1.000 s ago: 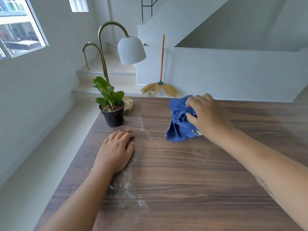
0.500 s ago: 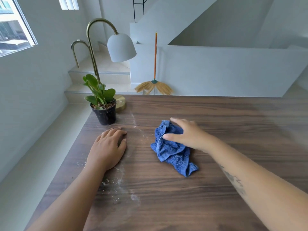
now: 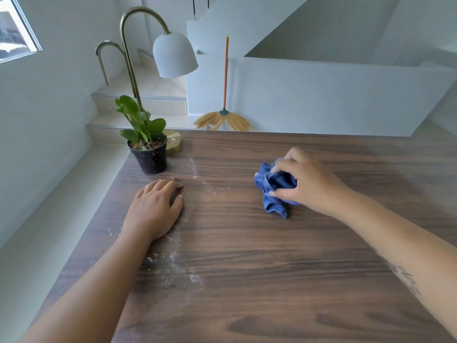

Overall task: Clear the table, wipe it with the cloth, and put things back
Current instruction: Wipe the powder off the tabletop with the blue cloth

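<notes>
A crumpled blue cloth (image 3: 274,191) lies on the dark wooden table (image 3: 272,268), right of centre. My right hand (image 3: 306,181) grips the cloth from the right, fingers curled over its top and thumb below. My left hand (image 3: 155,209) rests flat on the table, palm down, near the left edge. White powdery dust (image 3: 178,263) is streaked beside and below my left hand, with a thin line running up toward the pot. A small green plant in a black pot (image 3: 149,157) stands at the table's far left corner.
A brass lamp with a white shade (image 3: 174,54) stands behind the plant, its round base (image 3: 174,143) on the table corner. Beyond the table, a straw broom (image 3: 223,115) leans against a white wall. Stairs rise at the back left.
My right hand has carried the cloth from the far side toward me, then right and away again, bunching it tighter. My left hand has stayed flat in place.
</notes>
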The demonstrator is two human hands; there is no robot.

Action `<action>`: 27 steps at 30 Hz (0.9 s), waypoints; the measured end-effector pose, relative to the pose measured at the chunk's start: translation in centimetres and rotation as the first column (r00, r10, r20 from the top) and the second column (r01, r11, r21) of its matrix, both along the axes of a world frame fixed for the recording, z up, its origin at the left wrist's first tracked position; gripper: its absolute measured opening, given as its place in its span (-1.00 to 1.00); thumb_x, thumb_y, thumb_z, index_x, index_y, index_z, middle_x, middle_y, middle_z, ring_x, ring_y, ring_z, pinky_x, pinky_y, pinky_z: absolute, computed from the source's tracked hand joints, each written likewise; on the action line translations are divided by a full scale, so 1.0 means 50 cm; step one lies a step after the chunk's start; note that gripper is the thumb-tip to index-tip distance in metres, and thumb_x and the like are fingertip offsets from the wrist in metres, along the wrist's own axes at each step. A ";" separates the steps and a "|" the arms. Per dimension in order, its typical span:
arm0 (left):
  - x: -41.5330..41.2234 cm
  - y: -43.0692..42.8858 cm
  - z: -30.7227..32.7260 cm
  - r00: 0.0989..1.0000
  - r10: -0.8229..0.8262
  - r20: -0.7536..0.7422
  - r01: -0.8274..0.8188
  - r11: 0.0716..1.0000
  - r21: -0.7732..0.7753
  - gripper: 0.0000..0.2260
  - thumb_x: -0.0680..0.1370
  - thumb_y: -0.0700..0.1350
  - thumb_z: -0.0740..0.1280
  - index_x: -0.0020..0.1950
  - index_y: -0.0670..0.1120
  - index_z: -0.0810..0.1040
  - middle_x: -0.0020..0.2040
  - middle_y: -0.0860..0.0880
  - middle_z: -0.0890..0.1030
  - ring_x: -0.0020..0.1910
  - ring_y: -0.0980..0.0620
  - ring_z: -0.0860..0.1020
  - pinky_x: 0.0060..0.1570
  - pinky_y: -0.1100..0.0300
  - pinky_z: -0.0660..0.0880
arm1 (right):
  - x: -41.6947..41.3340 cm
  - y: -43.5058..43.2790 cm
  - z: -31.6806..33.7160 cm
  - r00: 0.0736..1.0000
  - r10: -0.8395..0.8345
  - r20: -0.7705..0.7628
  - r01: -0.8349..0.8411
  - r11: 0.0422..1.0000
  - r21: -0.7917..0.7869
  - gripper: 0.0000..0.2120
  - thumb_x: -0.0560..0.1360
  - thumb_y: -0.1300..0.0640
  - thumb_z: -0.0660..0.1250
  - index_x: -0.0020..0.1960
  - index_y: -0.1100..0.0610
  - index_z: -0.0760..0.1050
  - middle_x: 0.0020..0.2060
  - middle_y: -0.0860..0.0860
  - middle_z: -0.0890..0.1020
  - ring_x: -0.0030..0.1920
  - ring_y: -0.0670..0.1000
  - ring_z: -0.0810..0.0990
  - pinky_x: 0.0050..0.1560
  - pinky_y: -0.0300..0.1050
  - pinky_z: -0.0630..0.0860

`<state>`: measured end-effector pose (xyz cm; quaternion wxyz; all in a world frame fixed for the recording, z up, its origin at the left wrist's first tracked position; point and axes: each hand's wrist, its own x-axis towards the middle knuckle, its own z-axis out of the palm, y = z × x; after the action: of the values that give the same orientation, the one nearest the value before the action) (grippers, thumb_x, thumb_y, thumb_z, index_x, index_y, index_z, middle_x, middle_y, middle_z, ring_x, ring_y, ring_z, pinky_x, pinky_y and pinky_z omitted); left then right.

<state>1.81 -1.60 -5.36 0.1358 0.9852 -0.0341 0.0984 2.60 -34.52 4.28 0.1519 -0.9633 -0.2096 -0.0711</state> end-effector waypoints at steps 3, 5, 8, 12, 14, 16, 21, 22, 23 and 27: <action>0.002 0.000 0.000 1.000 -0.003 -0.007 0.003 1.000 0.006 -0.67 0.58 0.12 0.11 0.32 0.12 0.39 0.38 0.07 0.42 0.39 -0.01 0.30 0.35 0.03 0.25 | -0.034 -0.011 -0.067 0.982 0.052 -0.181 -0.070 0.993 -0.090 -0.59 0.18 -0.43 0.38 -0.13 -0.21 0.48 0.36 -0.22 0.24 0.32 -0.06 0.20 0.29 0.04 0.19; 0.002 0.001 0.000 1.000 0.002 -0.015 -0.002 1.000 0.006 -0.66 0.58 0.13 0.11 0.33 0.12 0.39 0.39 0.07 0.41 0.40 -0.01 0.30 0.34 0.02 0.25 | -0.043 -0.003 -0.098 0.989 -0.002 -0.146 0.012 0.998 0.062 -0.46 0.16 -0.47 0.36 0.04 -0.27 0.39 0.45 -0.18 0.19 0.44 -0.07 0.12 0.37 0.06 0.18; 0.002 0.000 0.001 1.000 0.006 -0.012 -0.006 1.000 0.003 -0.67 0.58 0.13 0.12 0.32 0.12 0.39 0.39 0.08 0.41 0.40 -0.01 0.29 0.35 0.02 0.25 | -0.033 0.030 -0.134 0.978 -0.123 -0.168 0.136 0.988 0.069 -0.20 0.29 -0.43 0.33 0.45 -0.22 0.21 0.52 -0.08 0.11 0.51 -0.01 0.06 0.41 -0.02 0.11; 0.001 -0.002 0.005 1.000 0.007 -0.019 -0.007 1.000 -0.008 -0.67 0.58 0.12 0.13 0.33 0.13 0.39 0.40 0.08 0.40 0.41 0.00 0.28 0.35 0.02 0.23 | -0.019 0.063 -0.167 0.974 -0.211 -0.086 0.213 0.977 0.009 -0.41 0.45 -0.35 0.17 0.42 -0.15 0.35 0.52 -0.02 0.20 0.48 0.07 0.21 0.42 -0.02 0.19; 0.000 -0.001 0.006 1.000 0.005 -0.022 -0.005 1.000 -0.017 -0.67 0.58 0.12 0.13 0.33 0.13 0.40 0.40 0.08 0.40 0.41 0.00 0.28 0.35 0.02 0.24 | -0.038 0.040 -0.165 0.995 -0.086 -0.049 0.089 0.993 0.082 -0.45 0.43 -0.28 0.19 0.37 -0.14 0.41 0.40 -0.10 0.38 0.35 0.00 0.39 0.27 -0.14 0.30; -0.002 0.001 0.004 1.000 0.005 -0.024 -0.006 1.000 -0.017 -0.67 0.58 0.13 0.13 0.33 0.13 0.39 0.40 0.07 0.40 0.41 0.00 0.29 0.36 0.01 0.24 | -0.072 -0.001 -0.159 0.996 0.066 -0.056 -0.058 0.989 0.133 -0.44 0.41 -0.24 0.26 0.39 -0.20 0.34 0.26 -0.19 0.45 0.24 -0.11 0.43 0.21 -0.22 0.31; -0.001 -0.001 0.006 1.000 0.011 -0.022 -0.011 1.000 -0.007 -0.66 0.57 0.13 0.15 0.33 0.11 0.40 0.39 0.05 0.41 0.40 -0.03 0.30 0.36 0.00 0.24 | -0.093 -0.095 -0.152 0.983 -0.048 -0.177 0.049 0.999 0.006 0.04 0.19 -0.52 0.29 0.50 -0.32 -0.17 0.51 -0.23 -0.11 0.53 -0.09 -0.15 0.48 0.01 0.00; -0.002 -0.003 0.007 1.000 0.013 -0.019 -0.013 1.000 -0.007 -0.66 0.57 0.12 0.15 0.33 0.11 0.40 0.39 0.04 0.41 0.40 -0.03 0.30 0.36 -0.01 0.24 | -0.087 -0.095 -0.148 0.976 -0.079 -0.205 0.073 0.997 -0.036 0.11 0.15 -0.56 0.28 0.49 -0.32 -0.26 0.50 -0.26 -0.23 0.52 -0.09 -0.30 0.45 0.04 -0.07; -0.002 -0.004 0.008 1.000 0.016 -0.018 -0.017 1.000 -0.008 -0.66 0.57 0.12 0.15 0.33 0.11 0.40 0.39 0.04 0.41 0.40 -0.03 0.30 0.36 -0.01 0.24 | -0.079 -0.087 -0.146 0.974 -0.077 -0.214 0.065 0.996 -0.062 0.13 0.14 -0.57 0.27 0.48 -0.31 -0.30 0.50 -0.26 -0.27 0.50 -0.09 -0.36 0.45 0.07 -0.10; -0.002 -0.004 0.010 1.000 0.016 -0.027 -0.016 1.000 -0.005 -0.66 0.58 0.13 0.16 0.33 0.11 0.40 0.40 0.04 0.40 0.41 -0.04 0.29 0.36 -0.02 0.24 | -0.048 -0.021 -0.154 0.981 -0.029 -0.190 0.018 0.998 -0.059 -0.17 0.35 -0.46 0.19 0.52 -0.26 -0.02 0.56 -0.12 -0.02 0.55 -0.02 -0.17 0.49 0.02 -0.13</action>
<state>1.71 -1.81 -4.83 0.1379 0.9864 -0.0241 0.0866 0.22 -35.55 -3.41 0.1431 -0.9720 -0.1847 0.0256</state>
